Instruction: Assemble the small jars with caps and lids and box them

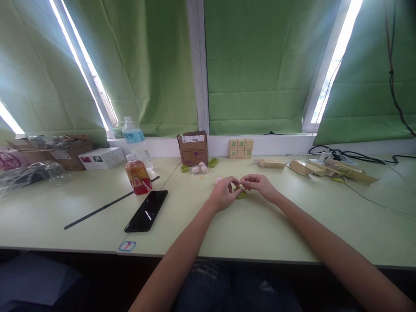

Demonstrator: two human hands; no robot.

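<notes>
Both my hands meet over the middle of the pale green table. My left hand is curled, its fingers pinching a small olive-green piece that rests on the table. My right hand is closed too, its fingertips pressed on the same piece from the right. A little cream-coloured part shows between the fingertips. Most of the piece is hidden by my fingers.
A black phone lies to the left, beside a red drink bottle and a water bottle. A brown carton, small green and white parts, stacked tan boxes, flat cardboard sleeves and cables line the back.
</notes>
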